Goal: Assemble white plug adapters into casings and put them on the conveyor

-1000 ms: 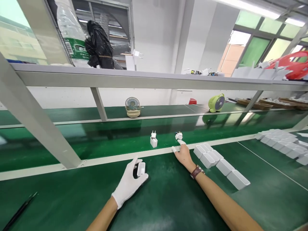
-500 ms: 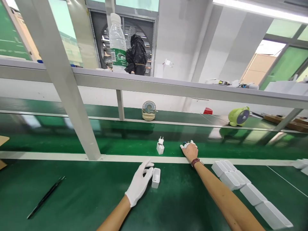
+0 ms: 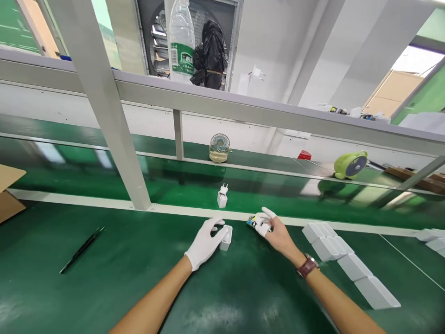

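Observation:
My left hand (image 3: 206, 243), in a white glove, has its thumb and fingers around the left side and top of a small open white case (image 3: 225, 238) on the green table. My right hand (image 3: 273, 228), with white covers on some fingers, holds a small circuit board (image 3: 254, 221) with yellow and blue parts just right of the case. Beyond the white rail, a white plug adapter (image 3: 222, 196) stands upright with two pins pointing up.
Several white cases (image 3: 354, 266) lie in a diagonal row at the right. Black tweezers (image 3: 82, 249) rest at the left, near a cardboard box (image 3: 10, 206). A metal post (image 3: 114, 125) rises from the rail (image 3: 194, 212). A small fan (image 3: 219, 148) stands farther back.
My right hand has come back from beyond the rail toward the case, bringing the circuit board. My left hand has closed in on the case. The view has tilted downward.

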The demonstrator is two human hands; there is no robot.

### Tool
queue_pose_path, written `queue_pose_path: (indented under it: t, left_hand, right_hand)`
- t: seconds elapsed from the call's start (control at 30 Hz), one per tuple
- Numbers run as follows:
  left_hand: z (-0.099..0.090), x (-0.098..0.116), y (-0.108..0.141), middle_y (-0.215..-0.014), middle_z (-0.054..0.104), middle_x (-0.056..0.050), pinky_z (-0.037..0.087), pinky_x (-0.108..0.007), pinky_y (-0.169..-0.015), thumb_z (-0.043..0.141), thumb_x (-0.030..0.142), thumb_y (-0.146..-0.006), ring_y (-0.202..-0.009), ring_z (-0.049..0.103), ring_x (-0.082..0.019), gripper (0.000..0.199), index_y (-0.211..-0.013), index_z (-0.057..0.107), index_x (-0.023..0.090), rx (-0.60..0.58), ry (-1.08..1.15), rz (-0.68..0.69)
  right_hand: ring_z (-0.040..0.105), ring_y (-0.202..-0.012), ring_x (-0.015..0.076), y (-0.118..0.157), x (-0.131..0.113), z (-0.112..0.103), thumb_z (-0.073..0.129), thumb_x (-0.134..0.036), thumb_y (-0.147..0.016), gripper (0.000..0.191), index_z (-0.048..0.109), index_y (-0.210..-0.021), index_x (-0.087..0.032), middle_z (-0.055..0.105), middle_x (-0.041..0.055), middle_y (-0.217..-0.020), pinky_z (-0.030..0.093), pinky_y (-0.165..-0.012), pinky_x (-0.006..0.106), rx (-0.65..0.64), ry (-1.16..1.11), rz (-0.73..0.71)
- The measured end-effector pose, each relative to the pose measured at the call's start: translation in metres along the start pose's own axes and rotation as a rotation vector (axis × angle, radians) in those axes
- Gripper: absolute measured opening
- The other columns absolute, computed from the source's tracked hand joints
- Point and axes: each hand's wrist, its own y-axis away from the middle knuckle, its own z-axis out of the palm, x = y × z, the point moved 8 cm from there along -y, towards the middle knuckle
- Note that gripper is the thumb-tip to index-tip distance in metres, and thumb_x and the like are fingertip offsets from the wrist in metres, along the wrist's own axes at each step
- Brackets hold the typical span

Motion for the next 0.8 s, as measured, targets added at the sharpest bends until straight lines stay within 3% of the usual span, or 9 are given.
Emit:
queue_pose_path:
  t: [0.13, 0.2, 0.27, 0.33, 0.4, 0.57, 0.7, 0.8]
  left_hand:
    - [0.005, 0.008, 0.002, -0.131, 0.061, -0.011, 0.047, -0.044, -0.106, 0.066, 0.046, -0.084, -0.116, 0.06, -0.026, 0.052, -0.129, 0.062, 0.02, 0.008, -0.072, 0.045]
    - [0.007, 0.012, 0.005, -0.132, 0.061, -0.011, 0.047, -0.043, -0.106, 0.066, 0.047, -0.085, -0.116, 0.06, -0.026, 0.052, -0.129, 0.062, 0.02, 0.008, -0.107, 0.045]
    - [0.008, 0.014, 0.007, -0.133, 0.06, -0.011, 0.048, -0.043, -0.105, 0.067, 0.046, -0.085, -0.116, 0.06, -0.026, 0.054, -0.132, 0.06, 0.022, 0.004, -0.138, 0.039]
    - [0.009, 0.014, 0.009, -0.136, 0.058, -0.01, 0.049, -0.044, -0.105, 0.069, 0.044, -0.083, -0.117, 0.06, -0.026, 0.059, -0.137, 0.057, 0.023, 0.002, -0.163, 0.028]
    - [0.009, 0.011, 0.009, -0.139, 0.056, -0.011, 0.048, -0.045, -0.107, 0.073, 0.042, -0.079, -0.12, 0.059, -0.028, 0.069, -0.142, 0.052, 0.024, 0.0, -0.179, 0.018]
    - [0.013, 0.005, 0.007, -0.144, 0.053, -0.013, 0.038, -0.05, -0.116, 0.085, 0.041, -0.066, -0.133, 0.051, -0.033, 0.095, -0.149, 0.044, 0.022, -0.01, -0.254, 0.07]
    - [0.017, 0.005, 0.006, -0.141, 0.055, -0.013, 0.036, -0.051, -0.116, 0.081, 0.035, -0.07, -0.133, 0.051, -0.033, 0.084, -0.146, 0.049, 0.023, -0.059, -0.345, 0.095]
    - [0.018, 0.008, 0.008, -0.134, 0.059, -0.011, 0.04, -0.05, -0.114, 0.081, 0.032, -0.069, -0.129, 0.054, -0.033, 0.073, -0.137, 0.057, 0.023, -0.064, -0.365, 0.096]
  right_hand:
    - [0.063, -0.073, 0.0121, 0.062, -0.028, 0.026, 0.066, -0.026, -0.083, 0.075, 0.036, -0.151, -0.021, 0.067, 0.0136, -0.126, 0.06, -0.077, 0.034, -0.233, 0.059, -0.061]
    - [0.066, -0.085, 0.0148, 0.08, -0.037, 0.028, 0.064, -0.025, -0.086, 0.074, 0.032, -0.154, -0.023, 0.062, 0.014, -0.134, 0.059, -0.086, 0.038, -0.324, 0.144, -0.101]
    - [0.065, -0.112, 0.0222, 0.089, -0.041, 0.023, 0.066, -0.031, -0.088, 0.073, 0.034, -0.153, -0.024, 0.056, 0.0147, -0.143, 0.054, -0.101, 0.045, -0.393, 0.256, -0.112]
    - [0.052, -0.134, 0.0289, 0.093, -0.043, 0.016, 0.069, -0.04, -0.087, 0.075, 0.037, -0.152, -0.023, 0.05, 0.0151, -0.149, 0.045, -0.112, 0.052, -0.424, 0.358, -0.121]
    - [0.047, -0.139, 0.0324, 0.093, -0.045, 0.011, 0.071, -0.047, -0.085, 0.079, 0.037, -0.152, -0.022, 0.05, 0.0158, -0.149, 0.041, -0.114, 0.055, -0.422, 0.441, -0.148]
    - [0.053, -0.131, 0.0355, 0.088, -0.048, 0.02, 0.07, -0.037, -0.084, 0.071, 0.047, -0.146, -0.014, 0.058, 0.0191, -0.138, 0.044, -0.11, 0.055, -0.425, 0.557, -0.208]
    - [0.062, -0.112, 0.0319, 0.074, -0.055, 0.03, 0.066, -0.027, -0.082, 0.065, 0.049, -0.143, -0.012, 0.068, 0.0148, -0.115, 0.05, -0.102, 0.052, -0.449, 0.565, -0.209]
    - [0.065, -0.102, 0.0249, 0.063, -0.06, 0.029, 0.064, -0.026, -0.082, 0.069, 0.043, -0.146, -0.014, 0.065, 0.0111, -0.114, 0.055, -0.096, 0.044, -0.385, 0.457, -0.176]
